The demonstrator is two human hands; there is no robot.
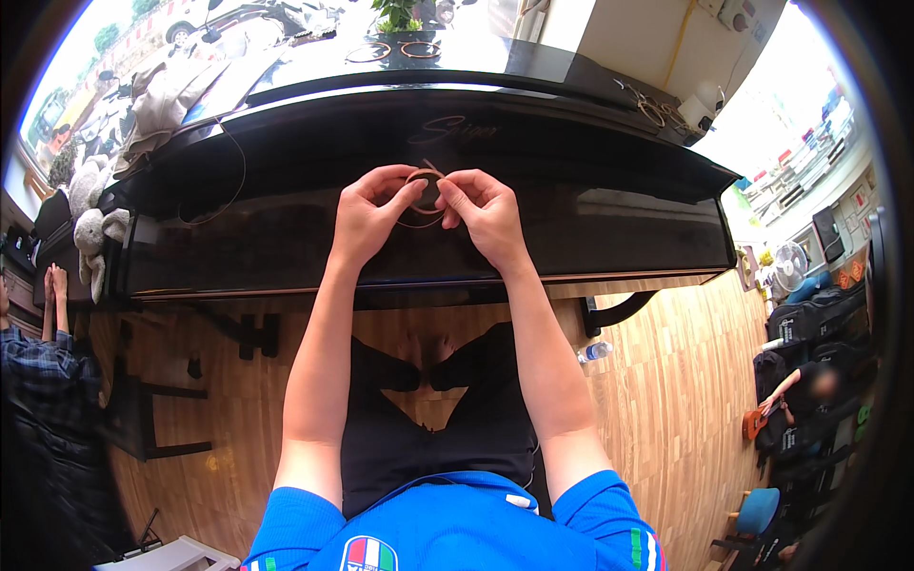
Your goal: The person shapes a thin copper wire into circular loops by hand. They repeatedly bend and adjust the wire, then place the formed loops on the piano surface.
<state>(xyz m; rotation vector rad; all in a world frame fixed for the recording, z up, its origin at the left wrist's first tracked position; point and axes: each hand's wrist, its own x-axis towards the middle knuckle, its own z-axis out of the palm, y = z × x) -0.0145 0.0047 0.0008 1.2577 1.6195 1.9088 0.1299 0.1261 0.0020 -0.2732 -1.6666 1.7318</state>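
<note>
A thin copper-coloured coil of wire (426, 172), perhaps an instrument string, is held up in front of the black piano (286, 246). My left hand (369, 217) pinches its left side between thumb and fingers. On the opposite side, my right hand (487, 214) is closed on the coil with thumb and bent fingers. A short end sticks up above the loop, and a thin curve shows below my fingertips. On the piano top lie two similar coils, a left one (367, 62) and a right one (420, 57).
One thin loose wire (244, 171) curves over the piano's left side. Stuffed toys (95, 228) hang at that end, near another person's hands (57, 284). A cable bundle (655, 109) lies at the back right. A bottle (596, 352) is on the floor; another person holds a small guitar (754, 425).
</note>
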